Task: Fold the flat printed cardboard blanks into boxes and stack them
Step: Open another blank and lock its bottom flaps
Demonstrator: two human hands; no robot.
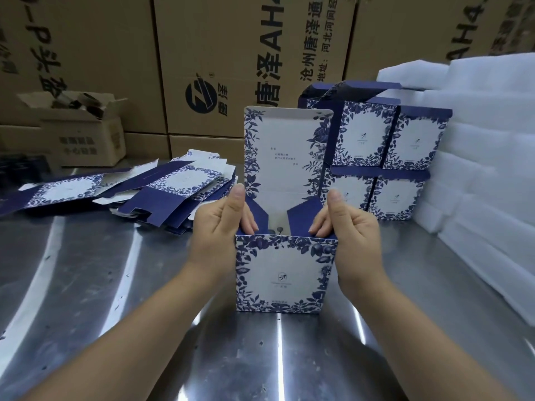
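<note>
Blue-and-white box upright on steel counter, centre; left hand at its 9 o'clock, right hand at 3. Fingers curl over side walls, gripping box, pressing flaps inward. Fold both level before lowering lid, raised at 12.

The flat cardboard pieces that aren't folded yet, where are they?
In the head view, the pile of flat blanks lies on the metal table at the left, beyond the left hand and left of the box being folded.

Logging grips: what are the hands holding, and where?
The half-folded box: left hand at its upper left edge, right hand at its upper right, fingers curled over the blue flaps.
</note>
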